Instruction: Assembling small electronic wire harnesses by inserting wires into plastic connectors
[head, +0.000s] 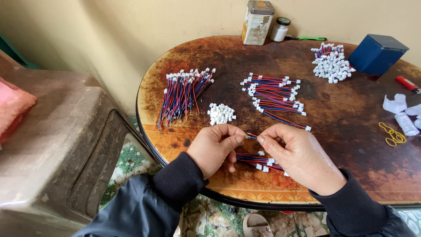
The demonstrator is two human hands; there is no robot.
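My left hand (217, 149) and my right hand (296, 156) meet over the near edge of the round brown table (342, 131). Between their pinched fingertips runs a short red-and-blue wire lead (251, 136); each hand grips one end. Under the hands lies a small bunch of finished leads with white plugs (258, 160). A little heap of loose white plastic connectors (220, 113) sits just beyond my left hand. A fanned bundle of leads (182, 94) lies further left, and a row of plugged leads (274, 96) lies ahead in the middle.
At the back stand a rusty tin (257, 22), a small jar (280, 29), a green-handled tool (309, 38), a pile of plugged leads (332, 62) and a blue box (378, 53). Right edge: lighter (407, 83), yellow rubber bands (393, 134), white tape scraps (401, 109). A plastic stool (57, 149) stands left.
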